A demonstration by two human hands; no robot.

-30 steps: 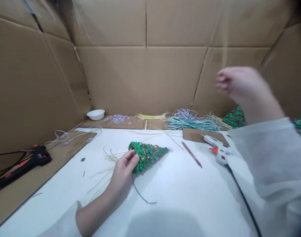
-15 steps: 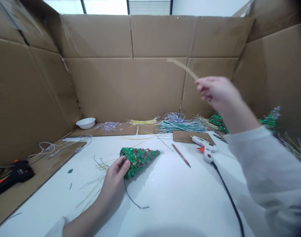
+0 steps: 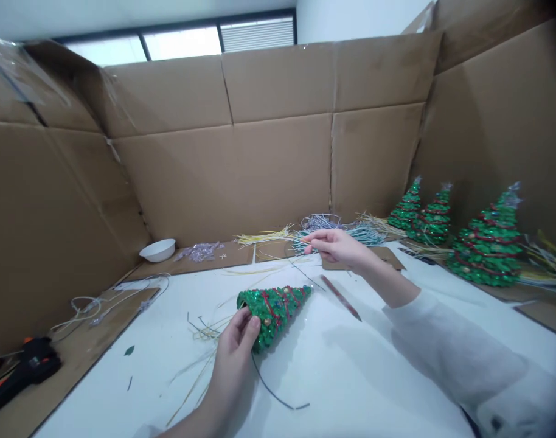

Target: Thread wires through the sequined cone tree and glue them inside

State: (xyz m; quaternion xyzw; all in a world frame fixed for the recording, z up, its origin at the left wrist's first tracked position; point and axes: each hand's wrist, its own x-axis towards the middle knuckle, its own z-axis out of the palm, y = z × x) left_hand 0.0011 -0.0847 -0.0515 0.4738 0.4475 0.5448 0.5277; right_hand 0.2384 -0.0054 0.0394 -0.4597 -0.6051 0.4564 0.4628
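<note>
Your left hand (image 3: 236, 344) grips the green, glittery, cone-shaped tree with red garland (image 3: 280, 313) by its open base, thumb outside and fingers at the opening; the tree lies on its side on the white tabletop (image 3: 369, 383), tip toward two o'clock. Your right hand (image 3: 335, 246) is raised past the tip, around one o'clock from the tree, thumb and fingertips drawn narrow; I cannot tell whether they pinch anything thin. From the tree, a dark thin wire (image 3: 269, 389) curves at six o'clock, a reddish-brown pointed stick (image 3: 340, 298) lies near three, and a shallow white bowl (image 3: 158, 250) sits at ten.
</note>
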